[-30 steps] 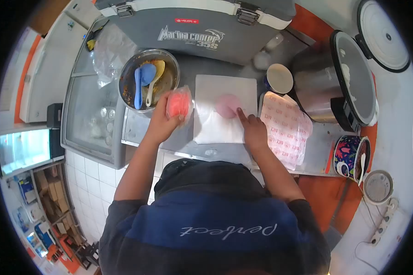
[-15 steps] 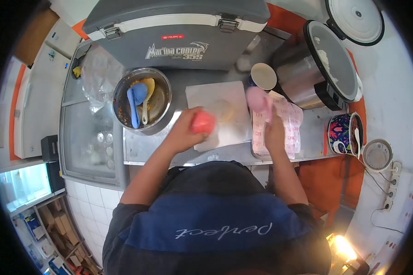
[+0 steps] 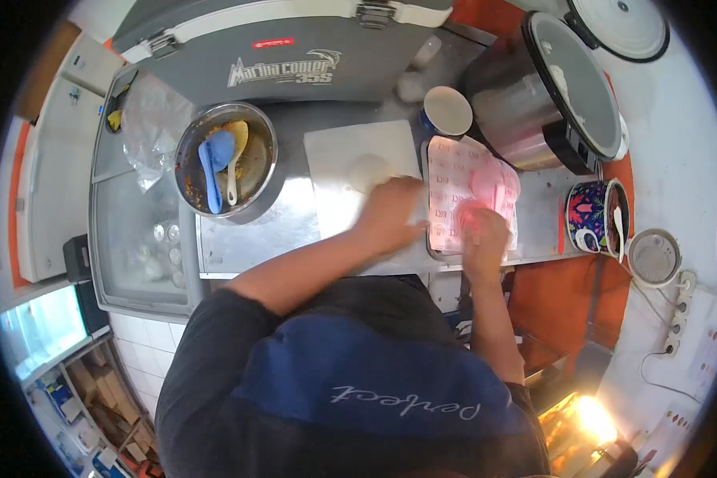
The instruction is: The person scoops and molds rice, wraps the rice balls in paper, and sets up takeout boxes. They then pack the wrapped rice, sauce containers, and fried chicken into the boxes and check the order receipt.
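Right hand: reached over the printed paper (image 3: 450, 179), its curled fingers overlapping the red packet; blur left its grip hard to tell. (image 3: 486, 243)
Left hand: hung over the near right part of the white sheet (image 3: 331, 159), fingers and thumb apart, with nothing seen between them. (image 3: 386, 213)
Red packet: lay at the right hand's fingertips, above the printed paper, its edges smeared. (image 3: 472, 217)
Pink round piece: was just beyond the packet, over the same paper. (image 3: 490, 185)
Patterned pot: stood at the counter's right end, dark contents inside and a white spoon (image 3: 618, 223) leaning in it. (image 3: 585, 209)
Steel bowl: sat left of the sheet, holding a blue spoon (image 3: 221, 149) and a yellow spoon (image 3: 237, 139), orange scraps clinging to its wall. (image 3: 251, 177)
Freezer: showed round containers through its glass top, their contents unclear; a plastic bag (image 3: 153, 127) lay on it. (image 3: 127, 239)
Cup: stood beyond the paper, blue outside, pale on top. (image 3: 446, 111)
Rice cooker: tilted in view beside the cup, lid up, white rice visible. (image 3: 506, 103)
Cooler: stood behind everything, shut, its contents hidden. (image 3: 311, 40)
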